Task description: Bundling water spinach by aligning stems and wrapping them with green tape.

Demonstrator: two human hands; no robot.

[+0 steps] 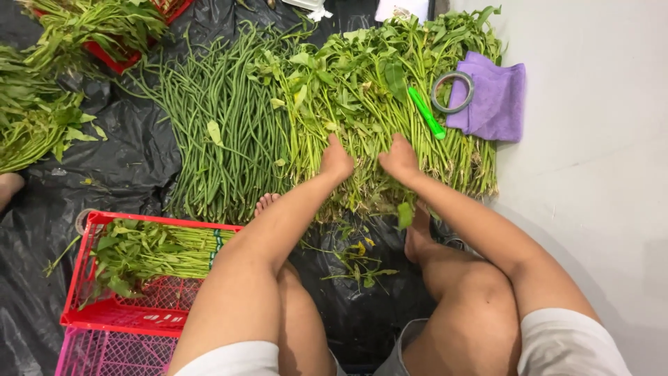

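I squat over a black plastic sheet (125, 150) on the floor. Both hands reach into a big heap of leafy green stalks (362, 90). My left hand (336, 160) presses down among the pale stem ends, fingers buried in them. Close beside it, my right hand (399, 157) does the same. A green-handled cutter (426, 113) and a roll of tape (452, 92) lie on the stalks just beyond my right hand. To the left of the heap lies a pile of long green beans (216, 118).
A red crate (94, 317) at lower left holds a tied bundle of greens (149, 252), with a pink crate (111, 354) under it. A purple cloth (494, 101) lies by the white wall (598, 139). More greens (31, 118) and another red crate (115, 59) sit at upper left.
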